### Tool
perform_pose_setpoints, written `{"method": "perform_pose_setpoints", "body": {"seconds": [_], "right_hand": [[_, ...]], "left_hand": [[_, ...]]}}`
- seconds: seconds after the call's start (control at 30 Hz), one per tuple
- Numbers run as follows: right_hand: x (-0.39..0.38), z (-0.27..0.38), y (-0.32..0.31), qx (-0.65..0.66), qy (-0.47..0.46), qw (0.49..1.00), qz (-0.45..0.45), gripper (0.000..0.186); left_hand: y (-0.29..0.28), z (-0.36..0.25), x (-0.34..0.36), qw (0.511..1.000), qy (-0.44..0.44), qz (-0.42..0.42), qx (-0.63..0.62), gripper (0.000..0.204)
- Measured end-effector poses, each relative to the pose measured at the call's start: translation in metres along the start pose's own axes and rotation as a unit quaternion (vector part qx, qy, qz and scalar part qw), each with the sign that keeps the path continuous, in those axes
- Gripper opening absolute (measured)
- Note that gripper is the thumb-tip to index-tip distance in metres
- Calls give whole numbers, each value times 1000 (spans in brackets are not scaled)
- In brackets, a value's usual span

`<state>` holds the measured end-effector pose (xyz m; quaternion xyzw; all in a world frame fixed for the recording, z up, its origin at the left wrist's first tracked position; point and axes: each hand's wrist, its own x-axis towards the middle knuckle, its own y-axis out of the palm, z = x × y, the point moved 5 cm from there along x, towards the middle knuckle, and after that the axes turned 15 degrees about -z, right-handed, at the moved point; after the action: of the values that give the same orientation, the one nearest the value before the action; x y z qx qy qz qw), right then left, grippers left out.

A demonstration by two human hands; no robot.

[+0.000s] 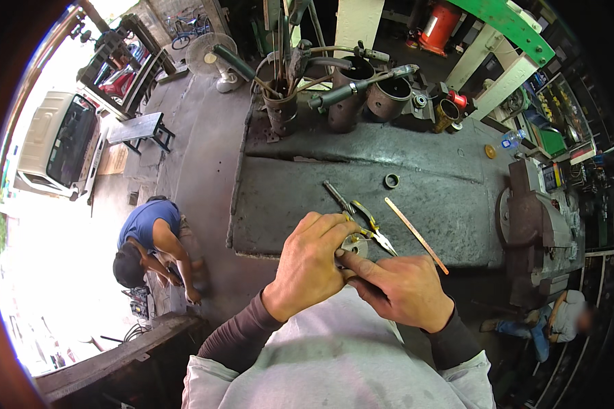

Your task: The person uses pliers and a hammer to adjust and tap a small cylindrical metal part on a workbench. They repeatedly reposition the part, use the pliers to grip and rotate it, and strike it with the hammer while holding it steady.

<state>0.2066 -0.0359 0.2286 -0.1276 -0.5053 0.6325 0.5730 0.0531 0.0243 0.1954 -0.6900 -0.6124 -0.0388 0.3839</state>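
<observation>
My left hand [310,262] and my right hand [399,286] are together at the near edge of a dark metal workbench [300,198]. Between them they grip a small round silvery metal part [355,245], mostly hidden by the fingers. My left fingers curl over it from above, while my right thumb and fingers press on it from the right. Yellow-handled pliers [374,228] lie on the bench just beyond my hands. A dark punch-like tool [337,196] lies to their left, a thin flat metal strip [416,235] to their right, and a small metal ring [391,180] farther back.
Rusty metal cylinders [351,95] holding tools stand along the bench's far edge. A heavy vise [535,225] sits at the right. A person in a blue shirt [150,242] crouches on the floor at left; another person [559,320] sits lower right. A fan [211,58] stands behind.
</observation>
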Motion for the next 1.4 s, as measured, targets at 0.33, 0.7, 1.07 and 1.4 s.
{"method": "perform_pose_setpoints", "body": {"seconds": [0.33, 0.7, 1.07, 1.4], "right_hand": [[-2, -6, 5, 22, 17, 998, -61, 18], [-5, -31, -19, 144, 147, 965, -162, 16], [-53, -120, -140, 54, 225, 925, -300, 16], [23, -312, -292, 272, 168, 877, -360, 17]], "left_hand": [[6, 6, -5, 1000, 12, 8, -14, 58], [33, 74, -20, 996, -79, -5, 31, 53], [80, 137, -66, 948, -307, 22, 76, 71], [105, 101, -83, 913, -366, -129, 127, 84]]}}
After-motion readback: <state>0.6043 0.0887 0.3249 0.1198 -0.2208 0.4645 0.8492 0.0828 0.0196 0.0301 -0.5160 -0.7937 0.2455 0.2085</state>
